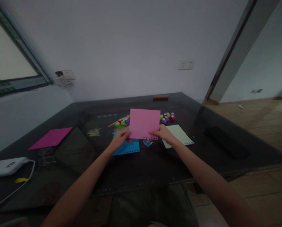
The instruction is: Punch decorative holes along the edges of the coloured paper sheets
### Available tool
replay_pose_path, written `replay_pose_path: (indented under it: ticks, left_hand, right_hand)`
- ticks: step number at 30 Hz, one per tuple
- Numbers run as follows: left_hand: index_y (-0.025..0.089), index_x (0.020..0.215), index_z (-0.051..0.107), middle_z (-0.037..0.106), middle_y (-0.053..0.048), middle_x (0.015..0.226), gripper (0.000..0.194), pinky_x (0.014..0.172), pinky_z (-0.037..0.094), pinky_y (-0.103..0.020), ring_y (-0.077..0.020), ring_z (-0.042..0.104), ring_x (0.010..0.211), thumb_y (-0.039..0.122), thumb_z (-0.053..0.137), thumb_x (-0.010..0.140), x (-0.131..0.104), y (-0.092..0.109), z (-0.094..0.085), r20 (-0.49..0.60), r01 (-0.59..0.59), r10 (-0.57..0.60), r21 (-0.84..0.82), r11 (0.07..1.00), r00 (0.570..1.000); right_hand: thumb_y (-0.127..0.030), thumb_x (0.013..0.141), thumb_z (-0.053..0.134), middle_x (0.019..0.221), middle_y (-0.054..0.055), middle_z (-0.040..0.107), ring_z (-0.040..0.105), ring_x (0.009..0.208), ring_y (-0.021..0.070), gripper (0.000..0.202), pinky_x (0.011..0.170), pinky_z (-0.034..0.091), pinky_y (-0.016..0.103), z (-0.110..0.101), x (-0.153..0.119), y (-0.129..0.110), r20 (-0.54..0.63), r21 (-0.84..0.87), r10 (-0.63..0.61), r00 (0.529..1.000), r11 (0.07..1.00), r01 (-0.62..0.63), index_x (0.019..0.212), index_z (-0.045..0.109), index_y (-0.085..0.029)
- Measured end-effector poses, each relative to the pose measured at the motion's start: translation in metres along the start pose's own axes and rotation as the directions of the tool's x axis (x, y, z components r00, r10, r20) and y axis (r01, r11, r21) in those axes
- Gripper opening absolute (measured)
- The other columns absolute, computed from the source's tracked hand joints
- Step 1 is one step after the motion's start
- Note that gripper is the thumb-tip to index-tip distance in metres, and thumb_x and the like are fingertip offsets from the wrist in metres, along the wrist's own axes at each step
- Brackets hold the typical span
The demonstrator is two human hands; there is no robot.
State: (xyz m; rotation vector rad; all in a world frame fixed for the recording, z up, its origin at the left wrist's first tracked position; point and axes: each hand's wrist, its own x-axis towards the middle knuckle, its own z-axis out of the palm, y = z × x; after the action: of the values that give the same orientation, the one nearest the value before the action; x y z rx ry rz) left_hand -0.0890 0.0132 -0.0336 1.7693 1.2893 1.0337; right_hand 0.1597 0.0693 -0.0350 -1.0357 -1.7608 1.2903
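Observation:
Raised over the table, a pink sheet of paper is pinched at its lower corners by both hands. My left hand is closed on its left corner, and my right hand grips the right one. Punched holes run along part of its bottom edge. Below and to the left lies a blue sheet with holes along its near edge. A pale green sheet, also punched, lies behind my right wrist. Between these two is a small pile of blue and red paper bits.
Several round hole punches in red, green and purple stand right of the raised sheet, with more punches to its left. A magenta sheet, glasses and a white power strip lie left. A dark case lies right.

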Motion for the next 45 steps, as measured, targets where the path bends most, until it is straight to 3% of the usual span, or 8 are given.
replay_pose_path:
  ticks: [8, 14, 20, 27, 35, 38, 45]
  left_hand:
    - [0.012, 0.087, 0.063, 0.066, -0.006, 0.073, 0.042, 0.052, 0.044, -0.024, -0.0118, 0.055, 0.051, 0.051, 0.047, 0.081, 0.006, -0.019, -0.011, -0.111, 0.067, -0.072, -0.046, 0.997, 0.991]
    - [0.013, 0.084, 0.065, 0.067, -0.005, 0.072, 0.039, 0.05, 0.042, -0.024, -0.0126, 0.056, 0.05, 0.048, 0.047, 0.08, 0.01, -0.028, -0.025, -0.223, 0.09, -0.061, 0.122, 0.988, 0.973]
    - [0.016, 0.083, 0.066, 0.069, -0.005, 0.076, 0.03, 0.063, 0.045, -0.027, -0.0172, 0.061, 0.064, 0.04, 0.049, 0.079, 0.018, -0.043, -0.044, -0.377, 0.169, -0.03, 0.342, 0.924, 0.926]
    - [0.013, 0.098, 0.062, 0.064, -0.011, 0.096, 0.027, 0.079, 0.045, -0.031, -0.0205, 0.06, 0.086, 0.025, 0.05, 0.076, 0.041, -0.07, -0.064, -0.511, 0.283, 0.027, 0.517, 0.808, 0.859]
    - [0.013, 0.11, 0.056, 0.061, -0.016, 0.109, 0.046, 0.079, 0.043, -0.033, -0.027, 0.057, 0.101, 0.039, 0.061, 0.072, 0.065, -0.086, -0.052, -0.544, 0.486, -0.175, 0.502, 0.716, 0.82]
    - [0.016, 0.108, 0.058, 0.063, -0.015, 0.107, 0.041, 0.076, 0.043, -0.032, -0.027, 0.058, 0.098, 0.036, 0.062, 0.072, 0.065, -0.083, -0.05, -0.551, 0.494, -0.174, 0.509, 0.705, 0.816]
    - [0.016, 0.105, 0.06, 0.064, -0.014, 0.102, 0.038, 0.074, 0.043, -0.03, -0.026, 0.059, 0.094, 0.037, 0.058, 0.075, 0.059, -0.083, -0.06, -0.498, 0.469, -0.151, 0.61, 0.639, 0.854]
  right_hand:
    - [-0.032, 0.064, 0.072, 0.096, 0.013, 0.069, 0.065, 0.082, 0.0224, 0.039, 0.076, 0.05, 0.035, -0.01, 0.006, 0.004, -0.106, 0.031, -0.018, 0.994, 0.999, 0.021, 0.094, 0.067, -0.008]
    - [-0.03, 0.063, 0.072, 0.101, 0.015, 0.068, 0.064, 0.088, 0.0241, 0.044, 0.081, 0.049, 0.038, -0.017, 0.008, 0.005, -0.187, 0.053, 0.007, 0.982, 0.999, 0.003, 0.1, 0.066, -0.007]
    - [-0.032, 0.064, 0.071, 0.099, 0.015, 0.068, 0.064, 0.087, 0.0243, 0.044, 0.08, 0.049, 0.038, -0.021, 0.01, 0.01, -0.23, -0.004, -0.021, 0.973, 1.0, 0.02, 0.101, 0.066, -0.008]
    - [-0.029, 0.064, 0.071, 0.1, 0.015, 0.068, 0.064, 0.088, 0.0244, 0.043, 0.081, 0.049, 0.038, -0.019, 0.01, 0.008, -0.23, 0.016, 0.002, 0.973, 1.0, 0.002, 0.101, 0.066, -0.007]
    - [-0.027, 0.065, 0.071, 0.099, 0.014, 0.068, 0.065, 0.084, 0.0226, 0.037, 0.078, 0.05, 0.037, -0.018, 0.009, 0.005, -0.225, -0.012, -0.004, 0.974, 1.0, 0.001, 0.097, 0.066, -0.008]
    - [-0.027, 0.066, 0.07, 0.101, 0.014, 0.068, 0.065, 0.084, 0.0216, 0.039, 0.08, 0.05, 0.037, -0.017, 0.01, 0.008, -0.201, 0.022, -0.025, 0.979, 0.999, 0.03, 0.1, 0.065, -0.009]
    - [-0.031, 0.065, 0.07, 0.098, 0.013, 0.069, 0.065, 0.082, 0.0212, 0.039, 0.077, 0.05, 0.035, -0.016, 0.01, 0.009, -0.181, -0.019, -0.044, 0.982, 0.999, 0.041, 0.098, 0.065, -0.009]
